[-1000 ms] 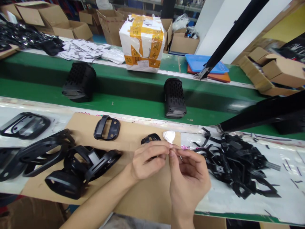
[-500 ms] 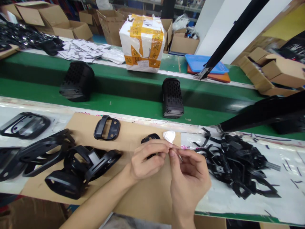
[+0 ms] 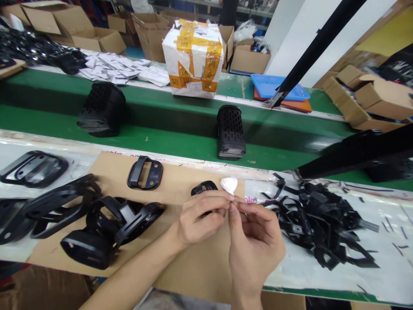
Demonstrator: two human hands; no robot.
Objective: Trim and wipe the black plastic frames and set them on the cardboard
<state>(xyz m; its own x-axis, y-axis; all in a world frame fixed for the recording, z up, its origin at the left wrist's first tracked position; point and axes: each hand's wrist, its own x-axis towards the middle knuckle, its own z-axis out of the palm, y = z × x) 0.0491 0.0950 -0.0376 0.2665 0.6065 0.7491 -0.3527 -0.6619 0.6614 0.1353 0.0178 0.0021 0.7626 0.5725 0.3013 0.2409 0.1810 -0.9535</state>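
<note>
Above the cardboard sheet (image 3: 190,273), my left hand (image 3: 203,215) and my right hand (image 3: 254,241) meet with their fingertips pinched together. Whatever lies between the fingertips is too small or hidden to make out. A white rounded piece (image 3: 229,184) shows just beyond the fingertips. Partly covered by my left hand is a small black plastic frame (image 3: 204,187). Another black frame with a raised strap-like bar (image 3: 145,173) lies flat on the cardboard further left. Several black plastic frames (image 3: 111,221) are heaped to the left of my left forearm.
Black strips and offcuts (image 3: 319,219) are piled right of my right hand. Beyond the bench runs a green conveyor (image 3: 174,144) carrying two black perforated housings (image 3: 230,131). A taped white box (image 3: 193,60) and a blue tray (image 3: 277,86) stand behind it. A black post (image 3: 316,51) slants across the right.
The two black housings on the conveyor have shifted slightly left. My hands remain pinched together in almost the same spot, with only slight finger movement.
</note>
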